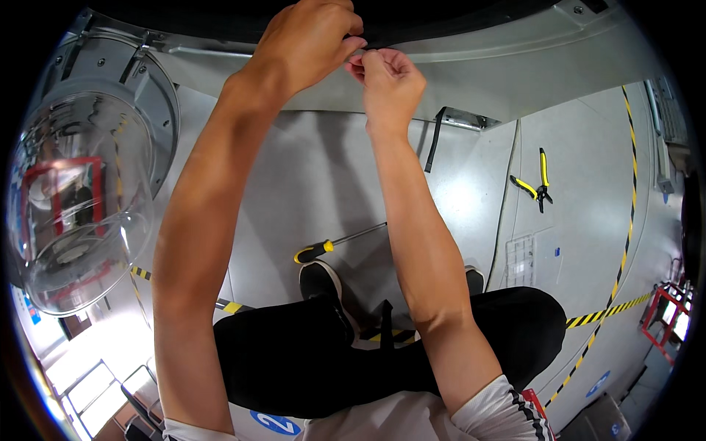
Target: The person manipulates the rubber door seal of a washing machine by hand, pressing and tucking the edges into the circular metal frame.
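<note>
Both arms reach up to the lower edge of a large grey curved panel (471, 70), beside a dark opening (434, 16). My left hand (305, 44) is closed, its thumb and fingers pinched close to the panel's rim. Just right of it, my right hand (391, 84) is also closed, fingertips drawn together and almost meeting the left ones. Whatever sits between the fingertips is too small and too hidden to name. Under the arms, on the grey floor (287, 176), lies a screwdriver (314, 252) with a yellow and black handle.
Yellow and black handled pliers (542, 192) lie spread on the floor at right, near a clear compartment box (520, 257). A black strap (435, 141) hangs from the panel's underside. At left bulges a large transparent dome (81, 206). Striped tape (631, 198) crosses the floor.
</note>
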Demonstrator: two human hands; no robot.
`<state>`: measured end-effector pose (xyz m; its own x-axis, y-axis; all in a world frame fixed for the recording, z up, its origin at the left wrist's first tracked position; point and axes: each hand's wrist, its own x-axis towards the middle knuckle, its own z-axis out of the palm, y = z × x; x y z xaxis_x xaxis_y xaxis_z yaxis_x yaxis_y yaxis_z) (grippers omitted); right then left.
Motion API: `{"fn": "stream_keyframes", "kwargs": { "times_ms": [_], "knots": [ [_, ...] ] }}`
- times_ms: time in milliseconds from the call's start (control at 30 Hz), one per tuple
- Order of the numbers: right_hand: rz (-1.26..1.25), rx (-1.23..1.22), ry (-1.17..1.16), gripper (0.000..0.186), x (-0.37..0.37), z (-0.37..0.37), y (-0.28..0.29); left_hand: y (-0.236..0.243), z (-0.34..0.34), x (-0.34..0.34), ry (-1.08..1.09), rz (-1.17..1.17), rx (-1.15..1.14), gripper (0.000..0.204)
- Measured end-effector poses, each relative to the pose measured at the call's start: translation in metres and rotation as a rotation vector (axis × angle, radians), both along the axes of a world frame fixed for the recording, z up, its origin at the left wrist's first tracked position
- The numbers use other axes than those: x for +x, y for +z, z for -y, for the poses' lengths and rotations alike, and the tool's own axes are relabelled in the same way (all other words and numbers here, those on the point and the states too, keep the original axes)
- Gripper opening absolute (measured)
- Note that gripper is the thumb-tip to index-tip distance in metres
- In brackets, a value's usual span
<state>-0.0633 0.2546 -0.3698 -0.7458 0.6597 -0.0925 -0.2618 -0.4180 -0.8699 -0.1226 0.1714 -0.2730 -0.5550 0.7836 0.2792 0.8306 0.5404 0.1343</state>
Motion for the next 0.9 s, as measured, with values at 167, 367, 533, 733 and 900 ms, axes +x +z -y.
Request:
{"fn": "stream_keyframes", "kwargs": {
  "times_ms": [167,367,533,733,900],
  "knots": [
    [0.139,0.098,-0.029,0.013,-0.001,-0.001,0.005,-0.015,0.002,0.002,0.049,-0.075,0.035,0.014],
    [0.118,-0.014,0.034,0.013,0.000,-0.004,0.017,-0.035,0.001,0.009,0.084,-0.253,0.138,0.011],
    [0.077,-0.131,0.162,0.020,0.008,-0.008,0.015,-0.040,0.009,0.007,0.046,-0.284,0.181,0.014],
    [-0.024,-0.157,0.275,0.019,0.006,0.009,0.009,-0.029,0.040,-0.008,-0.052,-0.217,0.142,0.024],
    [-0.057,-0.412,0.310,0.015,0.000,0.024,0.014,-0.017,0.072,-0.012,-0.047,-0.293,0.097,0.022]
  ]
}}
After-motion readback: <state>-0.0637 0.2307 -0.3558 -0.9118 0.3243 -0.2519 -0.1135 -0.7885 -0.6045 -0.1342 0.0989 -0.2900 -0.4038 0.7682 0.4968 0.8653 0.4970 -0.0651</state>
